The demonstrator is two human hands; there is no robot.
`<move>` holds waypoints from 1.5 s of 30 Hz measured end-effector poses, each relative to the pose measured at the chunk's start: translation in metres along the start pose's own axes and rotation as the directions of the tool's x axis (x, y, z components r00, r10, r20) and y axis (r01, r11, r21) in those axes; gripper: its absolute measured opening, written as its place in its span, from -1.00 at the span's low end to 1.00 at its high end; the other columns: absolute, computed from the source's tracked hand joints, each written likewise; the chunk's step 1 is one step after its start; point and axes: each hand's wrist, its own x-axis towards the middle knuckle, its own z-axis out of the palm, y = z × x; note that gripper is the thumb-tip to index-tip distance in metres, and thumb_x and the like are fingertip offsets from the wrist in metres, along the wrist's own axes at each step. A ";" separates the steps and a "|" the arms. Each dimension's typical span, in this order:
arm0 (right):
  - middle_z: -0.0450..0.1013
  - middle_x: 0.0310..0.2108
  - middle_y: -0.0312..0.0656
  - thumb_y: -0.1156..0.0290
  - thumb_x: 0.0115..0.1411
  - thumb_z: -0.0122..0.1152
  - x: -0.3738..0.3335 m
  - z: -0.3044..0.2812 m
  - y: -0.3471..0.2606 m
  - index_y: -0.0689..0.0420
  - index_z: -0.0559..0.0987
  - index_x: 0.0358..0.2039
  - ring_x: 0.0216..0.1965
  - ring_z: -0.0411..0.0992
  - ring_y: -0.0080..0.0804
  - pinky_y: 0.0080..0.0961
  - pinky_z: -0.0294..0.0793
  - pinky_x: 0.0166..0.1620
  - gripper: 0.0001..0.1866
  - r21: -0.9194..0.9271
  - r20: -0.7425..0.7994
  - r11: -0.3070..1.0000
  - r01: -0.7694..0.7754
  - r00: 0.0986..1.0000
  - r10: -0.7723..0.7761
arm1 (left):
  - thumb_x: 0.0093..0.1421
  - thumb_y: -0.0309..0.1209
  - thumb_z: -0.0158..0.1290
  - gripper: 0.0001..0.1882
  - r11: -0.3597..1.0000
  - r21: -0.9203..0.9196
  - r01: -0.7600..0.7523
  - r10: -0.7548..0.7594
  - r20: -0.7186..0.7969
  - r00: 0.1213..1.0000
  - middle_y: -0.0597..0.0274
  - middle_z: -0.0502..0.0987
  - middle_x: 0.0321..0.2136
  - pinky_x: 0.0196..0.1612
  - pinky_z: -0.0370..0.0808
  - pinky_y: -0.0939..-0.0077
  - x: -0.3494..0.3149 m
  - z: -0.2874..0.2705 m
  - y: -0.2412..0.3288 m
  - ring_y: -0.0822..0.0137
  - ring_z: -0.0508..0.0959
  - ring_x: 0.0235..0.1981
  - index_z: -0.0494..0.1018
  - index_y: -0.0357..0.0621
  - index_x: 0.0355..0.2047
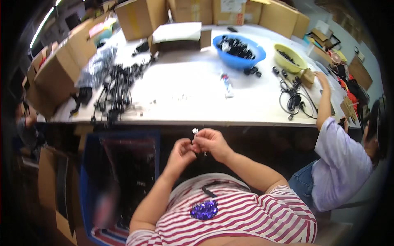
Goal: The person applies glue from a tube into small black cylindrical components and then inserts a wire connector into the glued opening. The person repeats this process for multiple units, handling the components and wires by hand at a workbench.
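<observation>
My two hands meet in front of my body, just short of the table's near edge. A small white-and-silver piece (195,131) sticks up from the fingertips of my right hand (213,144), which is closed in a pinch on it. My left hand (182,155) is curled with its fingertips pressed against the right hand's; what it pinches, if anything, is hidden. Tiny light-coloured parts (180,97) lie scattered on the white table (180,115) beyond my hands. A small white tube or packet (226,86) with blue and red marks lies farther right.
Black cables (117,92) are heaped at the left. A blue basin (242,61) and a yellow basin (289,61) hold black parts. At the right a co-worker (340,160) reaches over the table beside looped cables (293,100). Cardboard boxes (139,18) line the back; a blue-rimmed bin (88,184) stands below left.
</observation>
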 end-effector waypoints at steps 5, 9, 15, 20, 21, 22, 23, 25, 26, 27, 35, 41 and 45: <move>0.42 -0.41 -0.23 0.48 0.13 0.10 -0.018 0.017 -0.007 0.21 0.43 -0.34 -0.36 0.44 -0.52 -0.60 0.49 -0.26 -0.90 0.375 -0.062 0.926 -0.049 0.995 0.078 | 0.12 -0.47 0.00 -0.52 0.984 -0.170 0.046 -0.029 0.100 0.995 0.32 0.37 -0.29 -0.17 0.34 0.65 -0.023 0.035 -0.023 0.52 0.39 -0.27 0.15 -0.18 0.05; 0.43 -0.40 -0.24 0.54 0.07 0.15 -0.031 0.013 -0.018 0.20 0.47 -0.37 -0.36 0.43 -0.50 -0.58 0.46 -0.30 -0.91 -0.056 0.071 0.931 0.359 0.932 -0.355 | 0.16 -0.31 0.00 -0.65 0.912 -0.362 -0.192 0.208 0.005 0.978 0.34 0.33 -0.42 -0.36 0.31 0.69 -0.004 0.029 -0.015 0.56 0.33 -0.44 0.22 -0.12 -0.08; 0.45 -0.43 -0.25 0.55 -0.07 0.18 -0.046 0.014 -0.027 0.10 0.53 -0.41 -0.42 0.44 -0.24 -0.48 0.45 -0.33 -0.85 -0.688 0.556 0.198 0.699 0.682 -0.475 | 0.09 -0.37 0.04 -0.80 0.910 -0.393 -0.135 0.118 -0.066 0.991 0.34 0.29 -0.56 -0.46 0.26 0.69 0.000 0.027 0.036 0.52 0.31 -0.52 0.30 -0.15 -0.32; 0.47 -0.37 -0.14 0.50 0.01 0.12 -0.028 -0.018 -0.087 0.10 0.52 -0.35 -0.38 0.46 -0.22 -0.43 0.45 -0.31 -0.86 -0.883 0.288 0.129 0.451 0.738 -0.611 | 0.05 -0.50 0.01 -0.88 0.896 -0.409 -0.174 0.104 -0.187 0.977 0.29 0.38 -0.56 -0.65 0.11 0.79 0.006 0.022 0.047 0.63 0.23 -0.68 0.34 -0.17 -0.37; 0.47 -0.38 -0.13 0.49 0.03 0.12 -0.010 -0.029 -0.102 0.11 0.51 -0.29 -0.40 0.46 -0.24 -0.45 0.45 -0.33 -0.81 -0.905 0.234 0.093 0.415 0.668 -0.706 | 0.05 -0.51 0.01 -0.89 0.889 -0.427 -0.166 0.091 -0.190 0.978 0.26 0.40 -0.55 -0.67 0.09 0.79 0.008 0.020 0.051 0.64 0.21 -0.70 0.35 -0.17 -0.37; 0.46 -0.34 -0.12 0.43 0.04 0.13 0.003 -0.039 -0.118 0.11 0.50 -0.26 -0.36 0.46 -0.22 -0.41 0.45 -0.30 -0.79 -0.948 0.124 0.136 0.287 0.727 -0.675 | 0.06 -0.52 0.01 -0.89 0.887 -0.436 -0.151 0.077 -0.184 0.980 0.24 0.42 -0.55 -0.68 0.07 0.80 0.010 0.019 0.054 0.64 0.19 -0.73 0.36 -0.18 -0.37; 0.46 -0.31 -0.10 0.37 0.05 0.13 0.017 -0.047 -0.134 0.11 0.49 -0.24 -0.31 0.45 -0.20 -0.37 0.44 -0.27 -0.76 -0.972 0.005 0.177 0.154 0.769 -0.639 | 0.07 -0.52 0.01 -0.91 0.878 -0.465 -0.115 0.033 -0.180 0.983 0.28 0.39 -0.60 -0.68 0.06 0.80 0.013 0.022 0.060 0.64 0.19 -0.73 0.35 -0.17 -0.39; 0.43 -0.25 -0.07 0.23 0.04 0.15 0.052 -0.071 -0.145 0.12 0.48 -0.22 -0.24 0.42 -0.16 -0.32 0.41 -0.20 -0.68 -0.994 -0.104 0.043 -0.098 0.782 -0.615 | 0.06 -0.53 0.01 -0.93 0.883 -0.456 -0.110 0.052 -0.137 0.989 0.33 0.35 -0.64 -0.68 0.06 0.80 0.021 0.027 0.067 0.64 0.18 -0.73 0.34 -0.17 -0.42; 0.42 -0.22 -0.06 0.16 0.03 0.15 0.068 -0.081 -0.150 0.12 0.47 -0.22 -0.20 0.41 -0.14 -0.29 0.40 -0.17 -0.63 -0.974 -0.164 -0.027 -0.227 0.776 -0.609 | 0.09 -0.51 -0.01 -0.92 0.922 -0.376 -0.094 0.060 -0.101 0.993 0.37 0.29 -0.68 -0.70 0.04 0.78 0.026 0.030 0.072 0.63 0.13 -0.75 0.29 -0.13 -0.42; 0.41 -0.20 -0.05 0.10 0.01 0.16 0.080 -0.085 -0.151 0.13 0.47 -0.22 -0.17 0.39 -0.12 -0.27 0.38 -0.14 -0.59 -0.954 -0.228 -0.037 -0.297 0.802 -0.551 | 0.09 -0.55 -0.01 -0.91 0.938 -0.336 -0.090 0.056 -0.109 0.992 0.37 0.29 -0.68 -0.69 0.04 0.79 0.029 0.034 0.078 0.64 0.14 -0.75 0.30 -0.14 -0.43; 0.48 -0.40 -0.08 0.07 -0.08 0.25 0.110 -0.126 -0.145 0.19 0.53 -0.38 -0.29 0.45 -0.23 -0.34 0.40 -0.25 -0.58 -0.940 -0.331 0.204 -0.273 0.871 -0.362 | -0.01 -0.61 0.10 -0.85 0.970 -0.235 -0.066 0.041 -0.112 0.993 0.47 0.30 -0.66 -0.65 0.06 0.83 0.045 0.026 0.098 0.69 0.20 -0.69 0.34 -0.15 -0.50; 0.39 -0.68 -0.26 0.29 -0.02 0.23 0.064 -0.060 -0.120 0.24 0.52 -0.50 -0.63 0.31 -0.62 -0.62 0.31 -0.55 -0.76 -0.656 -0.243 0.750 0.080 0.919 -0.310 | 0.01 -0.44 0.13 -0.84 0.996 0.089 0.006 0.012 -0.201 0.979 0.40 0.41 -0.56 -0.54 0.26 0.77 0.063 0.016 0.082 0.64 0.34 -0.58 0.45 -0.22 -0.39; 0.38 -0.60 -0.38 0.38 0.09 0.16 0.028 -0.024 -0.090 0.19 0.46 -0.46 -0.62 0.26 -0.75 -0.80 0.25 -0.56 -0.86 -0.506 -0.158 0.830 0.235 0.920 -0.358 | -0.01 -0.44 0.17 -0.80 0.985 0.162 -0.058 0.068 -0.056 0.996 0.35 0.47 -0.52 -0.41 0.38 0.73 0.068 0.033 0.084 0.58 0.42 -0.51 0.47 -0.28 -0.38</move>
